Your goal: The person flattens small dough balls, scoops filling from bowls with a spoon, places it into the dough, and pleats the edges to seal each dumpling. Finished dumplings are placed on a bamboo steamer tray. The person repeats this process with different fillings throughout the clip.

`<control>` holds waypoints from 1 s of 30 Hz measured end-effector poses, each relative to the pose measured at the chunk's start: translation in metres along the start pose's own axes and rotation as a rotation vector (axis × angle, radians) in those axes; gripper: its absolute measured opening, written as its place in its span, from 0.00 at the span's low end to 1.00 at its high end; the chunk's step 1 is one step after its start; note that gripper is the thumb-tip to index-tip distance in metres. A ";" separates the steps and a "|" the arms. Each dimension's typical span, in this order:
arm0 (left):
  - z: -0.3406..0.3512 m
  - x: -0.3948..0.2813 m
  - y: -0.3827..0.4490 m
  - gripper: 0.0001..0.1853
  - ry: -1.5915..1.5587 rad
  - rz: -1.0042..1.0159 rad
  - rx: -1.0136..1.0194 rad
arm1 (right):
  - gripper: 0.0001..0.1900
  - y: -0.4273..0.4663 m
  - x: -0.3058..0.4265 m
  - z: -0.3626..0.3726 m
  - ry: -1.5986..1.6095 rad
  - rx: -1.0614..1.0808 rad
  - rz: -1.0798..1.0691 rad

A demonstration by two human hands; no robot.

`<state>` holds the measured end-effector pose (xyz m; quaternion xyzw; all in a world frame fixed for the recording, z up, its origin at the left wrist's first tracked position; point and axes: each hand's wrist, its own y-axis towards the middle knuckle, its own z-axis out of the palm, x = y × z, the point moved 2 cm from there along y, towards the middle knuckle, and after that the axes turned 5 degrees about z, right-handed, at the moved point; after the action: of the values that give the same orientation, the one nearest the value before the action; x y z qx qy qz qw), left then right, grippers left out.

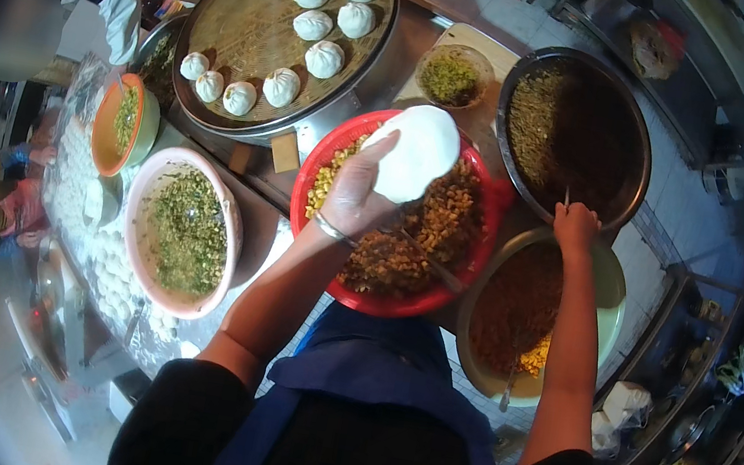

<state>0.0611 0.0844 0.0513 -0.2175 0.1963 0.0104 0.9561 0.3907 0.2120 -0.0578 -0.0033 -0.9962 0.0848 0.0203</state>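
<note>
My left hand (358,190), with a bracelet at the wrist, holds a flat round dough wrapper (420,152) over a red plastic basin (299,198) of diced brown filling. My right hand (575,223) grips the handle of a utensil (567,193) that reaches into a dark-looking metal bowl (647,141) of minced filling; the utensil's far end is hidden. Beyond my left hand, several pleated buns (325,59) rest on a large round steamer tray (253,16). Below my right forearm is a pale green basin (615,289) with reddish filling and a spoon (509,382).
A pink-rimmed basin (131,231) and an orange bowl (101,124) of green filling stand at the left, by a floured table with many dough pieces (118,265). A small bowl (451,76) sits on a board. Other people (4,207) are at the left; shelves (721,288) stand at the right.
</note>
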 end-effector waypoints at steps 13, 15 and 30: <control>-0.018 -0.004 0.012 0.23 0.155 -0.091 -0.003 | 0.15 0.063 -0.001 -0.012 0.169 0.169 0.246; -0.025 -0.017 0.000 0.22 0.123 -0.001 0.001 | 0.14 0.056 0.001 -0.015 0.211 0.097 0.159; -0.176 -0.101 -0.243 0.21 -0.445 0.653 -0.211 | 0.20 -0.016 0.058 -0.083 -0.297 -0.041 -0.229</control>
<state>-0.0719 -0.2030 0.0442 -0.2328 0.0413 0.3802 0.8942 0.3357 0.2105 0.0290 0.1221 -0.9836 0.0614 -0.1177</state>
